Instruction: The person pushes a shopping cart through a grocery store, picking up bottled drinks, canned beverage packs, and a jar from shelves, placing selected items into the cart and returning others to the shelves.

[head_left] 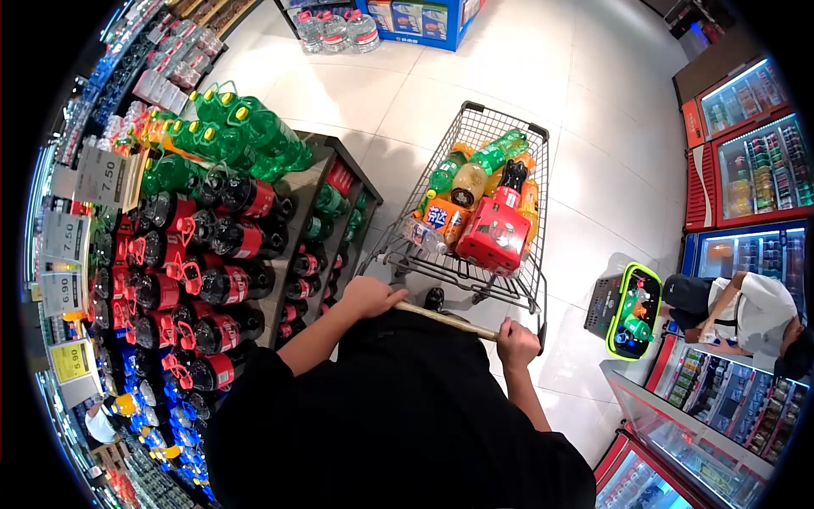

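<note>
Both of my hands are on the handle [448, 321] of a wire shopping cart [543, 170]. My left hand [370, 297] closes over its left end, the thumb lying along the bar. At the right end, my right hand [518, 343] wraps round the bar. Inside the basket lie a red pack [495, 236], an orange Fanta pack [445, 219], a clear bottle [426, 237], green bottles [489, 158], a dark-capped bottle [469, 185] and a dark cola bottle [514, 176].
On my left, a shelf holds many cola bottles [225, 286] and large green bottles [267, 131]. A green-rimmed basket [632, 339] stands on the floor at right, beside a person [755, 310] in a white top. Drink fridges [759, 182] line the right side. Water jugs [337, 32] stand ahead.
</note>
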`<state>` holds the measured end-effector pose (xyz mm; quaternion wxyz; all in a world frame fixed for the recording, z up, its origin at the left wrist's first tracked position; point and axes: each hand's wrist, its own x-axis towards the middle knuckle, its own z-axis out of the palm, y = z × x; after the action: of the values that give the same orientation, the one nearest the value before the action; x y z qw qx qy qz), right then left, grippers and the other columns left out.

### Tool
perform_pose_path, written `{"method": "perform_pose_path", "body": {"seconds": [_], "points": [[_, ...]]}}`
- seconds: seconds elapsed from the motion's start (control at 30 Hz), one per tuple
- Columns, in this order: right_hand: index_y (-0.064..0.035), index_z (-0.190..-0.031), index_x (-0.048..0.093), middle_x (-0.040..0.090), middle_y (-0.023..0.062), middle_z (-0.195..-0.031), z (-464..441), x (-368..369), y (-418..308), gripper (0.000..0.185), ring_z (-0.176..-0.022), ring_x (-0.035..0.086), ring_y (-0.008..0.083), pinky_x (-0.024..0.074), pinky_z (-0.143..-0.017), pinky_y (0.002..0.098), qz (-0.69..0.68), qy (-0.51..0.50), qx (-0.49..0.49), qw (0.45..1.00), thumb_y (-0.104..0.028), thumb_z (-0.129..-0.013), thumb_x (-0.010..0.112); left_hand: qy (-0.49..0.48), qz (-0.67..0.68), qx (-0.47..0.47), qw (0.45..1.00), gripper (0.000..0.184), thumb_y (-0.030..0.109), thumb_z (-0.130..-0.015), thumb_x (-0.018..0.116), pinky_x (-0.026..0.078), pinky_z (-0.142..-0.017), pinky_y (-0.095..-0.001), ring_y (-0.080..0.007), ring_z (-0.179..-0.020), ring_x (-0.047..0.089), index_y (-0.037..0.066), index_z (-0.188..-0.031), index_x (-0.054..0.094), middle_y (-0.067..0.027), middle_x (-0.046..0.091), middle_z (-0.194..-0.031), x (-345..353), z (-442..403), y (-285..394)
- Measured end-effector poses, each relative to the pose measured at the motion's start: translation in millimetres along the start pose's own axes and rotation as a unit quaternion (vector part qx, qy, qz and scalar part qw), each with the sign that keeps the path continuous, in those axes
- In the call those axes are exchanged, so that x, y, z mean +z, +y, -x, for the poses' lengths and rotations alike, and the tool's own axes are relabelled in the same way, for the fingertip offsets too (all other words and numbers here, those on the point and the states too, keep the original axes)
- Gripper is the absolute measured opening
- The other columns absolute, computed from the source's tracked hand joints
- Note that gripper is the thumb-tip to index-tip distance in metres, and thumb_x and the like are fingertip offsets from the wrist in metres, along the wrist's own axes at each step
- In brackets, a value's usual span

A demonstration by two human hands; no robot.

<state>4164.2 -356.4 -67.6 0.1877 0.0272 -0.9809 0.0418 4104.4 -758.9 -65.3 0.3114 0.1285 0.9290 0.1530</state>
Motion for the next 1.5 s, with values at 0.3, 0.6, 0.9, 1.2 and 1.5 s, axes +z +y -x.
{"method": "perform_pose_path", "body": {"seconds": [0.3, 0.6, 0.9, 1.2, 1.5], "points": [[-0.0146, -0.06, 0.067, 0.066, 0.0098, -0.058, -63, 26, 6, 0.035, -0.053, 0.065, 0.0314, 0.0513, -0.053, 0.0442, 0.011, -0.044, 0.027, 0.999, -0.027, -0.092, 0.07, 0.121, -0.028, 0.003, 0.992, 0.065, 0.053, -0.105, 0.043, 0.057, -0.067, -0.0522, -0.0399, -0.067, 0.073, 0.01, -0.072, 0.08, -0.0166, 0.073, -0.069, -17, -64, -11], [-0.0119, -0.066, 0.069, 0.068, 0.0133, -0.065, -167, 74, 23, 0.039, -0.061, 0.068, 0.0351, 0.0501, -0.056, 0.0505, 0.056, -0.13, 0.089, 0.986, -0.03, -0.098, 0.058, 0.128, 0.002, 0.007, 0.992, 0.059, 0.049, -0.103, 0.045, 0.058, -0.062, -0.0519, -0.0384, -0.065, 0.073, 0.013, -0.071, 0.079, -0.0128, 0.075, -0.071, -98, -167, -22], [-0.0109, -0.094, 0.078, 0.077, 0.0197, -0.091, -321, 111, 28, 0.055, -0.086, 0.073, 0.0458, 0.054, -0.075, 0.0577, 0.058, -0.314, 0.209, 0.924, -0.047, -0.105, 0.038, 0.172, 0.022, 0.053, 0.983, 0.061, 0.051, -0.101, 0.048, 0.054, -0.057, -0.0504, -0.038, -0.059, 0.069, 0.012, -0.064, 0.076, -0.0117, 0.07, -0.063, -197, -307, -44], [-0.0175, -0.111, 0.08, 0.078, 0.0223, -0.105, -468, 186, 56, 0.056, -0.1, 0.073, 0.0478, 0.0553, -0.085, 0.0598, 0.053, -0.39, 0.246, 0.885, -0.052, -0.103, 0.036, 0.19, 0.032, 0.056, 0.98, 0.06, 0.05, -0.101, 0.047, 0.055, -0.08, -0.0491, -0.0385, -0.066, 0.068, 0.011, -0.068, 0.078, -0.0113, 0.071, -0.067, -296, -460, -62], [-0.0139, -0.091, 0.077, 0.076, 0.0177, -0.088, -597, 225, 115, 0.047, -0.082, 0.074, 0.0432, 0.056, -0.07, 0.054, -0.001, -0.349, 0.262, 0.9, -0.05, -0.101, 0.05, 0.172, -0.02, 0.052, 0.984, 0.054, 0.043, -0.1, 0.05, 0.053, -0.079, -0.0465, -0.0347, -0.064, 0.067, 0.011, -0.063, 0.075, -0.0115, 0.07, -0.064, -386, -584, -29]]}}
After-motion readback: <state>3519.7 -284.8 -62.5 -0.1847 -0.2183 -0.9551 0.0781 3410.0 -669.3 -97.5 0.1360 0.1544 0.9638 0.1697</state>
